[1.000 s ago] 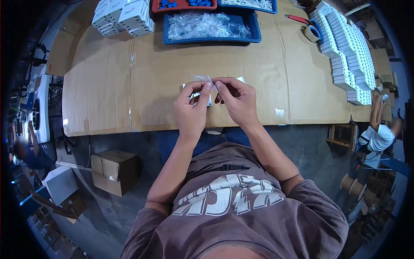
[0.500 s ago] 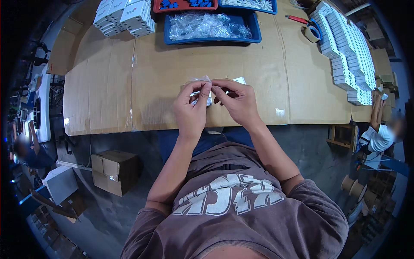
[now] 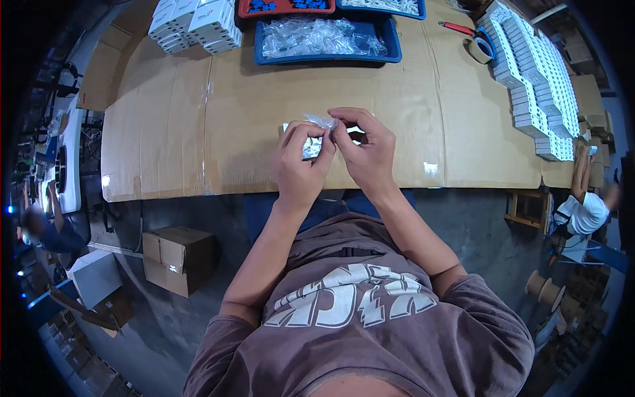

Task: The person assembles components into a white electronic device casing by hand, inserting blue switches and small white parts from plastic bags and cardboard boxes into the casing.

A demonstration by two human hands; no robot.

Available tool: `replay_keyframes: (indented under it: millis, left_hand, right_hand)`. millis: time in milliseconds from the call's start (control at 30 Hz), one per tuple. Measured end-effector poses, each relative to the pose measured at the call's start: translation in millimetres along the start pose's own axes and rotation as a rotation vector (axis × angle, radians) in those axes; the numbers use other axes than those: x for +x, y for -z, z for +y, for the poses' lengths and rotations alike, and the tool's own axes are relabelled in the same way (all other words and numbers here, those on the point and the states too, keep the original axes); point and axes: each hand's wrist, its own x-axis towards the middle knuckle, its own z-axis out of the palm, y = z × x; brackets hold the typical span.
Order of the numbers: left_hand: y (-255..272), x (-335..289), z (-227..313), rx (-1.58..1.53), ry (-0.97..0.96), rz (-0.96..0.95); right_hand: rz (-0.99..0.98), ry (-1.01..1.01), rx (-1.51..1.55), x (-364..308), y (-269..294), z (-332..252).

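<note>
Both hands meet over the near middle of the cardboard-covered table [image 3: 198, 119]. My left hand [image 3: 301, 165] and my right hand [image 3: 364, 149] pinch a small clear plastic bag [image 3: 322, 121] between their fingertips, its crumpled top sticking up between the thumbs. A small white item [image 3: 311, 147] shows inside or behind the bag, mostly hidden by my fingers. Another small white piece [image 3: 356, 130] peeks out under my right fingers.
At the table's far edge stand a blue tray [image 3: 390, 46] of clear bags, a red tray [image 3: 248, 10] and stacked white boxes [image 3: 195, 23]. Rows of white boxes [image 3: 536, 79], a tape roll [image 3: 479, 49] and a red-handled tool [image 3: 455, 28] lie right. A cardboard box [image 3: 175, 258] sits on the floor. Other people are at both sides.
Both hands have drawn slightly closer together and nearer to me, and the clear bag is now bunched more tightly between the fingertips.
</note>
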Motion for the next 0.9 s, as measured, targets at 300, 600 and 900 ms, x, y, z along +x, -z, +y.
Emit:
replay_keyframes:
  millis: [300, 600, 900]
  left_hand:
    - [3, 6, 21, -0.888, 0.790, 0.009]
    - [-7, -2, 9, -0.634, 0.505, 0.133]
    - [11, 4, -6, -0.405, 0.551, 0.020]
  right_hand:
    - [-0.148, 0.264, -0.076, 5, 22, 1]
    - [-0.270, -0.224, 0.441, 5, 21, 11]
    - [-0.258, -0.271, 0.355, 9, 25, 1]
